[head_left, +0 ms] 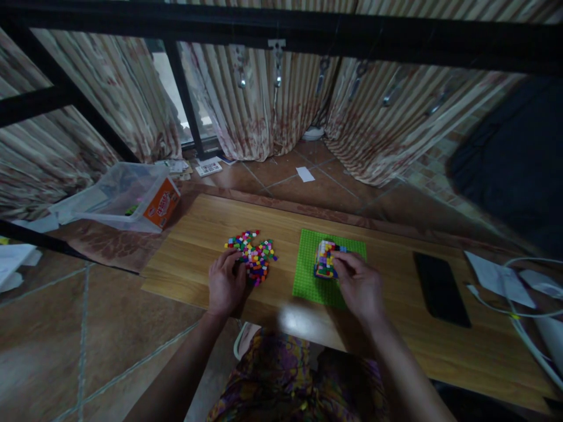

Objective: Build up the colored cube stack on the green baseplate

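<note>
A green baseplate (310, 275) lies on the low wooden table (202, 234). On it stands a small multicoloured block of bricks (324, 258). My right hand (358, 287) rests against the block's right side, fingertips on its top edge; whether they pinch a brick is hidden. To the left lies a loose pile of small coloured bricks (254, 253). My left hand (226, 282) sits at the pile's near left edge, fingers curled down onto the bricks.
A black phone (440, 288) lies flat on the table's right part, with white paper (499, 275) and a white cable (519, 319) beyond it. A clear plastic tub (121, 196) lies on the tiled floor at left. Curtains and a black frame stand behind.
</note>
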The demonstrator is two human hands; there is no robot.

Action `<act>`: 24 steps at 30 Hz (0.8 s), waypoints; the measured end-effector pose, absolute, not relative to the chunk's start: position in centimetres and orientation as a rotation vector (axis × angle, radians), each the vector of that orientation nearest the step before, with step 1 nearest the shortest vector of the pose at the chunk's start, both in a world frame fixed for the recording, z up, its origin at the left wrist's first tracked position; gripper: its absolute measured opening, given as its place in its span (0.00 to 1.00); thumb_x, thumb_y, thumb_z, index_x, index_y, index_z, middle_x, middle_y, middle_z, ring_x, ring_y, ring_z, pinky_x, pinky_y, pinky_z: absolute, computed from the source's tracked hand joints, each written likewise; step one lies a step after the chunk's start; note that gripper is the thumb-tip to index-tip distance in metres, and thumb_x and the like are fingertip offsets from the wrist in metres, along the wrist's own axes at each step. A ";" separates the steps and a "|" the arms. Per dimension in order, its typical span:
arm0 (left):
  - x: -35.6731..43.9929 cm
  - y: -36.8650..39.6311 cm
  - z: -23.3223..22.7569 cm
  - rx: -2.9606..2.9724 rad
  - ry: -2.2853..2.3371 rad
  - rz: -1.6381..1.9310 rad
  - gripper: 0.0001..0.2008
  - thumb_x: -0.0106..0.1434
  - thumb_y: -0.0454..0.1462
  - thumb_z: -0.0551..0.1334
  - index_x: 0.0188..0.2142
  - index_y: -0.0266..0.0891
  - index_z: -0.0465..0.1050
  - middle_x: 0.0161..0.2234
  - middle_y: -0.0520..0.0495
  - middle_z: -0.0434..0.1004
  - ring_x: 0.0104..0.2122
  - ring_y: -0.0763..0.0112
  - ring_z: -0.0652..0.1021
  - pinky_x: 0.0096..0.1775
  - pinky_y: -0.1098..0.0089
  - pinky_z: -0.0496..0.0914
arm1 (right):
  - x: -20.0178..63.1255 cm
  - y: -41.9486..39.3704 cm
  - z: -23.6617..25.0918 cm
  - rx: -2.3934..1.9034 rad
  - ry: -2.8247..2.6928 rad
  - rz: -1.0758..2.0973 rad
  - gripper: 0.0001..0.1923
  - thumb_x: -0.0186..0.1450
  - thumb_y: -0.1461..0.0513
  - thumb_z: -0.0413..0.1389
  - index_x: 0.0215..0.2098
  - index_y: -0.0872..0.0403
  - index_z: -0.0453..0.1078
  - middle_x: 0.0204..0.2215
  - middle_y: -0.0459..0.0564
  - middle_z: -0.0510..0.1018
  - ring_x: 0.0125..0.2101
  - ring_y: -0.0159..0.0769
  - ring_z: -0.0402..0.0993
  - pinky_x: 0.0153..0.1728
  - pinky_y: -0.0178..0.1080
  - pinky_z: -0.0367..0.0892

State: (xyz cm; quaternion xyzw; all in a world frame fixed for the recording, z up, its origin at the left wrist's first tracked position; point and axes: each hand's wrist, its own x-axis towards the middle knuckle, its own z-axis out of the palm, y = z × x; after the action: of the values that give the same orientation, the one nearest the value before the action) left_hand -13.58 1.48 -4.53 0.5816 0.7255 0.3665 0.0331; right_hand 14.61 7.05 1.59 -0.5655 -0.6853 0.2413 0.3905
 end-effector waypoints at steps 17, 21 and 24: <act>-13.6 1.5 -4.7 1.808 2.233 1.135 0.10 0.63 0.38 0.59 0.43 0.39 0.74 0.48 0.42 0.77 0.48 0.57 0.76 0.51 0.56 0.69 | 14.7 10.3 -0.3 -1.547 -1.792 0.439 0.12 0.63 0.55 0.54 0.36 0.52 0.77 0.35 0.52 0.83 0.35 0.41 0.78 0.38 0.42 0.70; -13.6 1.5 -4.8 1.792 2.224 1.140 0.10 0.63 0.37 0.59 0.43 0.40 0.74 0.48 0.42 0.77 0.49 0.58 0.76 0.51 0.56 0.69 | 14.9 10.2 -0.4 -1.539 -1.746 0.513 0.12 0.63 0.54 0.55 0.37 0.51 0.77 0.35 0.51 0.83 0.35 0.40 0.79 0.40 0.42 0.71; -13.6 1.5 -4.8 1.782 2.228 1.143 0.11 0.63 0.38 0.59 0.44 0.39 0.74 0.48 0.41 0.76 0.48 0.57 0.76 0.51 0.56 0.69 | 15.1 10.0 -0.2 -1.523 -1.706 0.599 0.13 0.63 0.54 0.55 0.39 0.51 0.77 0.37 0.51 0.83 0.36 0.39 0.79 0.40 0.41 0.71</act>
State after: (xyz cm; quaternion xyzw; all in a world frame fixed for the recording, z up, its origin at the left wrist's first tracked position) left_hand -13.60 1.49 -4.76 0.5795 0.7245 0.3717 0.0340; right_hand 15.12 9.95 -0.15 -0.5961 -0.6677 0.2343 0.3793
